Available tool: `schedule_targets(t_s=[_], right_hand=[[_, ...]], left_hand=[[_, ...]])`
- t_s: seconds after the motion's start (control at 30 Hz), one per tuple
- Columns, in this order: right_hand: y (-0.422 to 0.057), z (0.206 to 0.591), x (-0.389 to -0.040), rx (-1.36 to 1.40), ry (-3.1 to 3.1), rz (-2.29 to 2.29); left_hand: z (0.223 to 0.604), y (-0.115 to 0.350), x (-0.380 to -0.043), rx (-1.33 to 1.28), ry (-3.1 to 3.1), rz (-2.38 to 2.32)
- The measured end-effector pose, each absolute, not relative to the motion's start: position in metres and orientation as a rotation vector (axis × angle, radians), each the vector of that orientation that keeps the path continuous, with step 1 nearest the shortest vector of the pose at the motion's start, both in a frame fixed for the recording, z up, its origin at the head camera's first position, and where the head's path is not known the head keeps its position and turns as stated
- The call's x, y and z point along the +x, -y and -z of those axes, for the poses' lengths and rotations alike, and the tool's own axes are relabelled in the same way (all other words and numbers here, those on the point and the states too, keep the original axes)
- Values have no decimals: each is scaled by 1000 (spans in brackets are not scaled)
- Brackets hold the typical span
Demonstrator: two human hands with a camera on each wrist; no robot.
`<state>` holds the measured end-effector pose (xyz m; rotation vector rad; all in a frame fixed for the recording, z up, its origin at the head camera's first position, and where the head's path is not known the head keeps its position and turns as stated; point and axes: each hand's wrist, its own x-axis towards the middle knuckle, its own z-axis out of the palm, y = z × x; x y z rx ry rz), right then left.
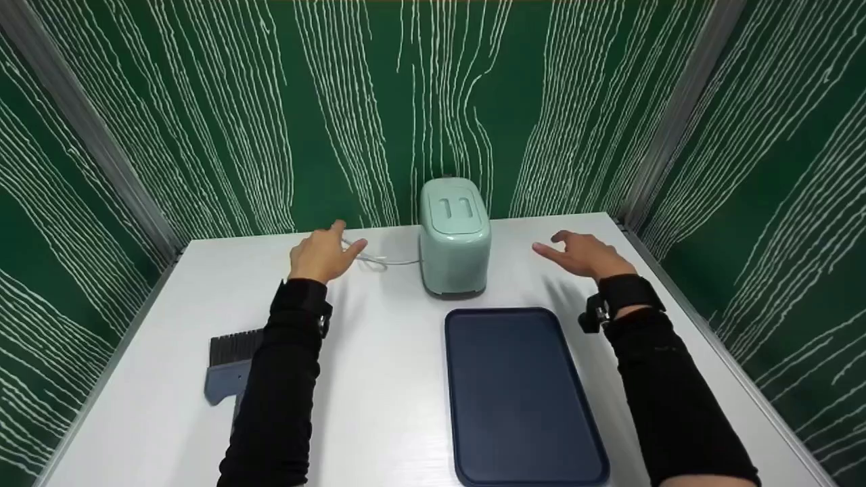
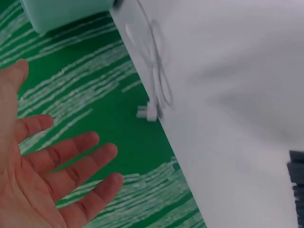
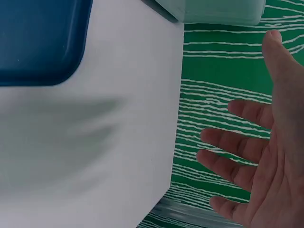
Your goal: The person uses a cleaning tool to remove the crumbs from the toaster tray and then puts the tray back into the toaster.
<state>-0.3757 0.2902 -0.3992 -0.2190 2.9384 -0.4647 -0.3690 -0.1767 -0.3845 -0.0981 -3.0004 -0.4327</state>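
A mint-green toaster [image 1: 454, 237] with a lid on top stands upright at the back of the white table [image 1: 379, 406]. To its left, my left hand [image 1: 320, 253] is held over the table with fingers spread, holding nothing. Its white cord [image 1: 389, 262] runs left from the toaster, and the plug [image 2: 151, 112] lies at the table's back edge in the left wrist view. On the toaster's other side my right hand [image 1: 575, 253] is raised, fingers apart and palm bare in the right wrist view [image 3: 270, 175]. Neither hand touches the toaster.
A dark blue tray [image 1: 524, 396] lies in front of the toaster, toward the right. At the left, a blue-grey brush [image 1: 229, 379] with dark bristles is partly hidden beneath my left forearm. Green walls [image 1: 338, 135] with white lines enclose the table.
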Motion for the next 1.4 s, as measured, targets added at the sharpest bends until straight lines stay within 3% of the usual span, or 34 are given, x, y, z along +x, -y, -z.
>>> schedule_targets(t_s=[0.5,0.93,1.4], right_hand=[[-230,460,-366,-449,-2947,807],[-172,509,-358,-117,-2928,1169],[-132,505,-354,353,-1752,2110]], left_hand=[[404,90,-359,-428,2865,529],[425,36,-362,-482,2660,604],[439,17,-377,-428,2690,733]])
